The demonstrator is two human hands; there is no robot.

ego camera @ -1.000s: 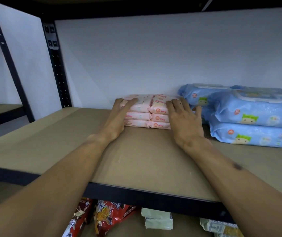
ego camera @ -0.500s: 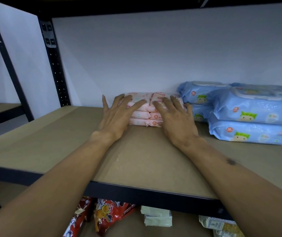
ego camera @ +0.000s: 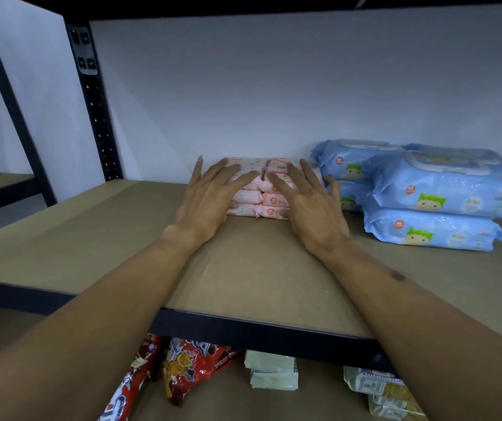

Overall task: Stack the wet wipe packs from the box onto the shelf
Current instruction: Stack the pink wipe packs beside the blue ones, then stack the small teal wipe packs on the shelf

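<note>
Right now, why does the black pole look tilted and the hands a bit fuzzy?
Head view: the wide lens leans the black pole near the frame edge; left hand and right hand look slightly smeared, likely motion; dim bluish light washes out the pink packs.

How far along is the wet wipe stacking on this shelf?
Done: blue packs sit stacked at the right of the shelf, pink packs in two side-by-side piles. In hand: left hand and right hand, fingers straight, lie over the pink piles, gripping nothing. Left: the box is out of view, so remaining packs are unknown.
</note>
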